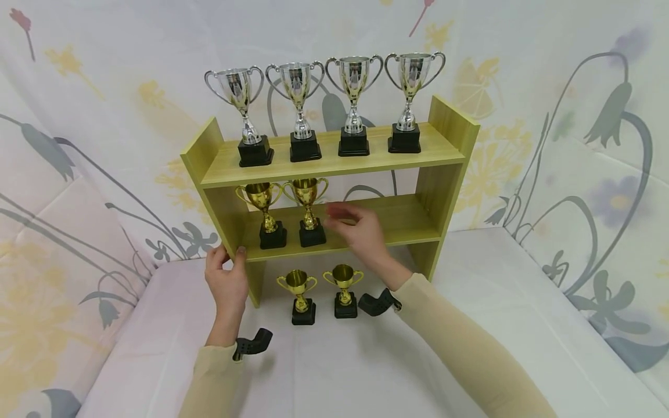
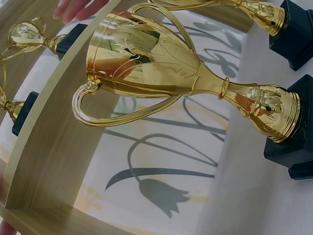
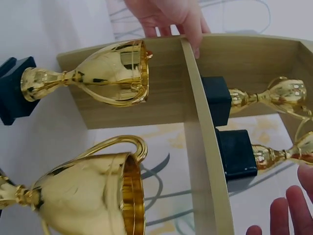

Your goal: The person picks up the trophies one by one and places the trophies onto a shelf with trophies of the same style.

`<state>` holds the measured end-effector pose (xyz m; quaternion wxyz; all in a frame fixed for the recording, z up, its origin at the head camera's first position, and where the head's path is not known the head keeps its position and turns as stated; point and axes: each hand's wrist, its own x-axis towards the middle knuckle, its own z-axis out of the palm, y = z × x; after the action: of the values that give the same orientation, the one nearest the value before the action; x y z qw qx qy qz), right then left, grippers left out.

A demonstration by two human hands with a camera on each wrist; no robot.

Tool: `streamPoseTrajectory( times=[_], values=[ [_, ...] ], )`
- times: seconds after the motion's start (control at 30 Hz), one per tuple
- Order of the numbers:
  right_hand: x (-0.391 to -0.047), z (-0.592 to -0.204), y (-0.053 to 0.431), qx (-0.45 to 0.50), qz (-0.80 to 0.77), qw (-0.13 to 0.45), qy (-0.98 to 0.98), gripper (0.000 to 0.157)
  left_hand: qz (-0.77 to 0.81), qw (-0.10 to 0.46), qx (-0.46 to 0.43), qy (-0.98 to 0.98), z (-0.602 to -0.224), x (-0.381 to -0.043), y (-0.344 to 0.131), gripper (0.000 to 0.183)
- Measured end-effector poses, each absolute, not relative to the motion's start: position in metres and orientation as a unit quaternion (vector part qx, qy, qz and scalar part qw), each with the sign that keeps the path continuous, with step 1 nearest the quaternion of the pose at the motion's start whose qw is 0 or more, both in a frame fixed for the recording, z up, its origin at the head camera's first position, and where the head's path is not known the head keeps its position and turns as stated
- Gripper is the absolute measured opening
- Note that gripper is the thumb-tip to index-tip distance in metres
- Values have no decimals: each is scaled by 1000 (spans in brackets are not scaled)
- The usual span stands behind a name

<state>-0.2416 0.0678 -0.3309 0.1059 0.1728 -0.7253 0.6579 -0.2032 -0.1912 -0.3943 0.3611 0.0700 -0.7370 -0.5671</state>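
Note:
My left hand [image 1: 227,278] grips the left side panel of a wooden shelf [image 1: 334,168], with its thumb at the front edge of the middle board. In the right wrist view, that left hand [image 3: 168,12] shows at the panel's edge. My right hand [image 1: 360,229] is held before the middle board, beside a gold trophy cup [image 1: 308,200]. Its fingers [image 3: 293,208] are loosely bent and hold nothing, close to that cup. Left of it on the same board stands another gold trophy cup [image 1: 266,206]. Both have black bases.
Several silver trophy cups [image 1: 354,87] stand in a row on the top board. Two more gold trophy cups, a left one [image 1: 299,290] and a right one [image 1: 343,284], stand on the white cloth [image 1: 334,371] before the shelf. Flower-patterned cloth [image 1: 522,87] hangs behind.

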Motion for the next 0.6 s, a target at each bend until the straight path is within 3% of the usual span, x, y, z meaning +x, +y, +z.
streamPoseTrajectory(
  times=[0.6],
  values=[
    [-223,-339,87,185,648,90,-733,36,-561,360,66,-743,-395,-203,-192,32]
  ],
)
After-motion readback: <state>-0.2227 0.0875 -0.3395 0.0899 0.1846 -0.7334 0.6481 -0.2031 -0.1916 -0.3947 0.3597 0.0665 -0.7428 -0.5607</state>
